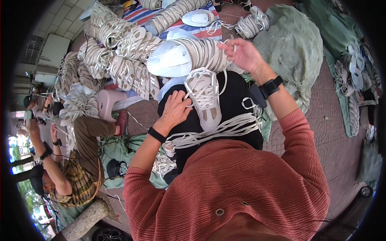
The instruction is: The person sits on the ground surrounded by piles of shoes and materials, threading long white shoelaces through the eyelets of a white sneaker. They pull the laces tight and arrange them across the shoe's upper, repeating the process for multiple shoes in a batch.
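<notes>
A beige and white shoe upper (208,105) lies on my black-clad lap, toe toward me, with white lace crisscrossed through its front. At its left edge my left hand (176,107) is closed, fingers curled round a white lace. Raised to the upper right, my right hand (244,55) pinches another stretch of lace. Just beyond the shoe upper lies a nested stack of similar uppers (209,55), its pale lining end facing left. A bundle of loose white laces (217,130) is draped across my lap, below the toe.
More stacked shoe uppers (136,44) cover a striped sheet (136,14) ahead. A pale green sack (287,52) bulges at the right. To the left are a pink stool (108,105) and a seated person in a plaid shirt (82,184). Brick-red paving (297,138) surrounds us.
</notes>
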`<state>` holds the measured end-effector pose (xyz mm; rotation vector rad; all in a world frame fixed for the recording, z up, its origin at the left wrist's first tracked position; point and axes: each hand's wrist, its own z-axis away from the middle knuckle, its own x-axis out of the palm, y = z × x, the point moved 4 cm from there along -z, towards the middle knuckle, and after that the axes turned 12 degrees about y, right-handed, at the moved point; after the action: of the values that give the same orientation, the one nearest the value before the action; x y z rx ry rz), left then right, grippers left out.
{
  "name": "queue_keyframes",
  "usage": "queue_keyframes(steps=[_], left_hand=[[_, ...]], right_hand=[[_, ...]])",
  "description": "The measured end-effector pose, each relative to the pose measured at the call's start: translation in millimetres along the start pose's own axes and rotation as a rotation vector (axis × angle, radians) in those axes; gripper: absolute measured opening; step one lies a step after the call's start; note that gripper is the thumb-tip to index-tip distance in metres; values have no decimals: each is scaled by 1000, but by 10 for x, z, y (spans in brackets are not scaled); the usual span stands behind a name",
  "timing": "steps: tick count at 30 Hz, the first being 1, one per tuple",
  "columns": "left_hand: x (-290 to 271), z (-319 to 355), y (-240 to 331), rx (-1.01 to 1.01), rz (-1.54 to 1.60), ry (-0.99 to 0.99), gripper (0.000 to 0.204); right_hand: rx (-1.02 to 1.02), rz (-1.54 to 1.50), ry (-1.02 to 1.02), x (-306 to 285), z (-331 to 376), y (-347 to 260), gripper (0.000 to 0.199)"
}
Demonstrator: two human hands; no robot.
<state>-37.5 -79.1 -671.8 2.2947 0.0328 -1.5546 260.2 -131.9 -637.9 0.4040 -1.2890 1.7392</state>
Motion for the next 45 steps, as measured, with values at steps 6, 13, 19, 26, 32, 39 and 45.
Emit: queue_keyframes(steps=[6, 13, 19, 26, 32, 39, 45], left_hand=[[48, -137, -331, -396, 697, 130, 10], [161, -427, -262, -364, 557, 163, 10], [7, -468, -201, -307, 448, 80, 9], [-133, -621, 24, -349, 22, 220, 14], [152, -902, 172, 17, 91, 162, 21], [421, -974, 105, -62, 166, 81, 11], [-355, -517, -811, -901, 828, 561, 8]], right_hand=[[-136, -174, 25, -486, 81, -715, 20], [-313, -201, 380, -1442, 144, -913, 13], [-155, 619, 535, -1277, 136, -9, 17], [-637, 1335, -16, -606, 46, 918, 23], [-540, 1548, 39, -391, 186, 958, 25], [-426, 1537, -62, -458, 235, 1044, 23], [-390, 1515, -89, -469, 248, 1065, 24]])
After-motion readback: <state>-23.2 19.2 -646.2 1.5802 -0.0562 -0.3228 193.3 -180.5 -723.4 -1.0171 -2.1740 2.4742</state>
